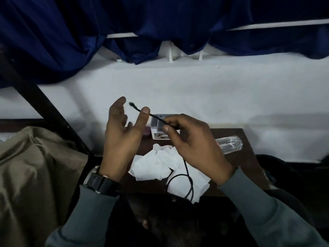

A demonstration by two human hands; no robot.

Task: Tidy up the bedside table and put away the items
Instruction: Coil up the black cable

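Above the cluttered bedside table point(238, 158), your right hand point(193, 147) pinches the black cable point(187, 171) near its plug; your left hand point(122, 133) spreads open, seemingly ready to coil it.

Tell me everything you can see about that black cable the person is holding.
The black cable is thin and flexible, looking rubber-coated. The right hand pinches it near one end; the blurred plug tip pokes out beside the open left hand, touching a finger. The rest hangs down and loops over the crumpled white tissues on the dark table.
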